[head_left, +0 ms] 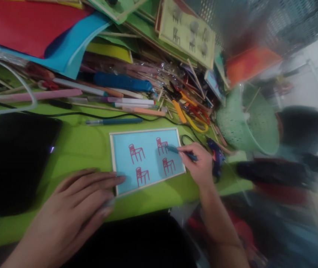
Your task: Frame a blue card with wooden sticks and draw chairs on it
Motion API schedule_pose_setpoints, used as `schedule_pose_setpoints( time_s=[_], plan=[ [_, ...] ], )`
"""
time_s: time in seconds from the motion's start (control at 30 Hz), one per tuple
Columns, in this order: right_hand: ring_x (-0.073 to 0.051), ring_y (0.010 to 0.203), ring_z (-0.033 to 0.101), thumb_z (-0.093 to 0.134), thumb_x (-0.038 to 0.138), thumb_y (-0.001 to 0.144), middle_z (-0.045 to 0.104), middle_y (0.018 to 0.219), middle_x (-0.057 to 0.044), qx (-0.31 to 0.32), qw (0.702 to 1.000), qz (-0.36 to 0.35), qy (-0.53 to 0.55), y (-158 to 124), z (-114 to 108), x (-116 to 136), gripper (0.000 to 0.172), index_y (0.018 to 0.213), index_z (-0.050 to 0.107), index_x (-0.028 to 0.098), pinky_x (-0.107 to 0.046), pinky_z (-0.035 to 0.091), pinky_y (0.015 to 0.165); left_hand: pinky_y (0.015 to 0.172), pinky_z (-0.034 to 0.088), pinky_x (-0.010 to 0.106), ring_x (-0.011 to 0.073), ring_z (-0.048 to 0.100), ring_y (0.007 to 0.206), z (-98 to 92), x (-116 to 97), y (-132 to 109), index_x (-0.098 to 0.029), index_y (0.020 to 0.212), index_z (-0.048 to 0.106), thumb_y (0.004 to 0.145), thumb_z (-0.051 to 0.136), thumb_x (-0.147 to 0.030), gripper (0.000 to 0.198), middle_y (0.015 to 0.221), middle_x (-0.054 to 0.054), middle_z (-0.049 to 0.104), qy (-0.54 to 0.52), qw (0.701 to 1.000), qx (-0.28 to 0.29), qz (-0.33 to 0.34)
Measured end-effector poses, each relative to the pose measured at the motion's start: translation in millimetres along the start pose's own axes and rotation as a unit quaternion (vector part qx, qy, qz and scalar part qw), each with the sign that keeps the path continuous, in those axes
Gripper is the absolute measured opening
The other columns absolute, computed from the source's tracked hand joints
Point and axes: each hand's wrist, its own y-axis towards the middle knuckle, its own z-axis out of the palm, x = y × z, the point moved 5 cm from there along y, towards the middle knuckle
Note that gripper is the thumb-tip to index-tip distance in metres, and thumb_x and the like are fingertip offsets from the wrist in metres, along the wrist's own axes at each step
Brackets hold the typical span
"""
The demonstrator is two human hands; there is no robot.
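A light blue card with a pale stick border lies flat on the green table, with several chairs drawn on it in dark red. My right hand grips a dark blue pen, its tip over the upper right chair drawing. My left hand lies flat with fingers stretched out, their tips on the card's left border. A capped blue pen rests just above the card.
A black tablet-like device lies at the left. Markers, sticks and orange-handled pliers crowd the back, beneath coloured paper and a yellow card with chair drawings. A glue gun and a green basket are at the right.
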Motion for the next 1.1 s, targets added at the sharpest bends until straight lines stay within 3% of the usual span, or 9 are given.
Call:
schedule_pose_setpoints(
  time_s=[0.53,1.1],
  plan=[
    [-0.02,0.085,0.072,0.07,0.026,0.097,0.079,0.093,-0.003,0.018,1.0,-0.016,-0.005,0.6,2.5,0.3,0.011,0.102,0.079,0.027,-0.036,0.059,0.077,0.114,0.04,0.043,0.0222,0.069,0.124,0.3,0.9,-1.8,-0.031,0.11,0.067,0.101,0.054,-0.027,0.017,0.133,-0.004,0.077,0.011,1.0,0.005,0.008],
    [-0.02,0.083,0.07,0.07,0.019,0.096,0.077,0.09,-0.002,-0.025,1.0,0.001,-0.018,0.7,-2.7,-0.4,0.011,0.098,0.079,0.026,-0.034,0.056,0.073,0.112,0.043,0.044,0.0234,0.072,0.122,1.3,3.4,-2.2,-0.032,0.114,0.068,0.102,0.053,-0.032,0.019,0.134,-0.003,0.078,0.019,1.0,0.006,0.006]
  ],
)
